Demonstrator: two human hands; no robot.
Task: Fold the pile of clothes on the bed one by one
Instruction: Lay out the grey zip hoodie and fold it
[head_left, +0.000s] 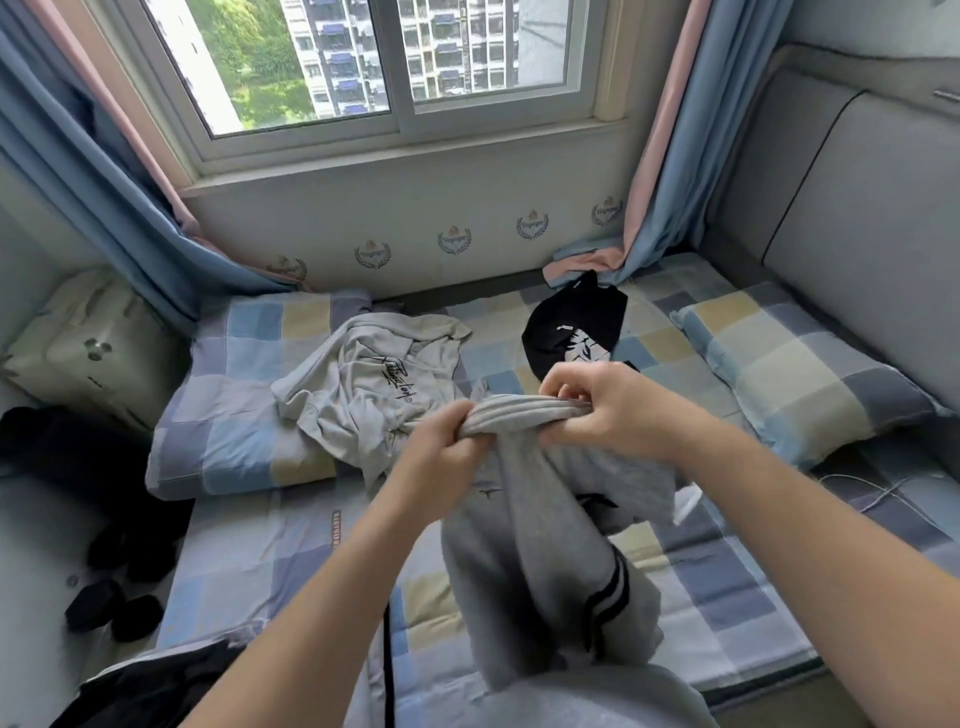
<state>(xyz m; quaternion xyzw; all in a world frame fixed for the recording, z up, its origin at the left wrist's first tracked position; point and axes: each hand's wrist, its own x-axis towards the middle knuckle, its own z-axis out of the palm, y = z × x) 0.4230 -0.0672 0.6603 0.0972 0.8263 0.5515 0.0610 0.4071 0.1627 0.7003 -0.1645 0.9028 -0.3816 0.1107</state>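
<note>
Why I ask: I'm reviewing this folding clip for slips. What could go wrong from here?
1. The left hand and right hand grip only the bunched ribbed band of the grey garment. The rest hangs twisted, so laid down like this it may fold crooked.
2. The white cable lies on the bed close beside the hanging cloth and could snag.
3. The crumpled pale shirt lies just behind. Spreading the garment might cover it.
</note>
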